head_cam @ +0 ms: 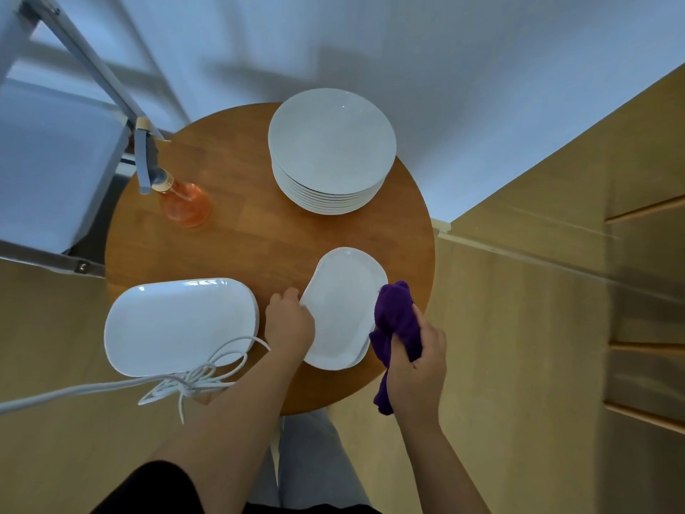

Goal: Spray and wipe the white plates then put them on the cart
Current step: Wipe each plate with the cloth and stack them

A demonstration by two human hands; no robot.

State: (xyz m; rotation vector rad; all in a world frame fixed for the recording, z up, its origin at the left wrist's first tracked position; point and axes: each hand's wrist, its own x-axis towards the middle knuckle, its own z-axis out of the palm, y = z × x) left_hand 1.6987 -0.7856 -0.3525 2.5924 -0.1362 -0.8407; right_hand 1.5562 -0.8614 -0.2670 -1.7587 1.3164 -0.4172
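Lower centre of the frame: a small white oblong plate [343,306] with rounded corners, glossy and smooth, lying on the near right part of a round wooden table [241,231]; a second rim showing at its near edge suggests another like plate beneath it. Its long axis runs from the near edge of the table up and slightly right. The plate lies between the two hands — the left hand [289,322] touches its left rim with fingers curled at the edge, though whether they reach under the rim cannot be told; the right hand [417,361] is closed round a bunched purple cloth [394,324], soft and fuzzy, whose upper end meets the plate's right rim. The cloth hand is thus placed to sweep leftward across the short axis, judged as the wiping step. Lower left, a larger oblong white plate [178,324] overhangs the table edge, a white cord [192,376] trailing over it. Upper centre, a stack of round white plates [331,150]. Left, a spray bottle [181,202] — clear, orange-tinted — stands upright. The cart [55,142], grey metal, occupies the upper left.
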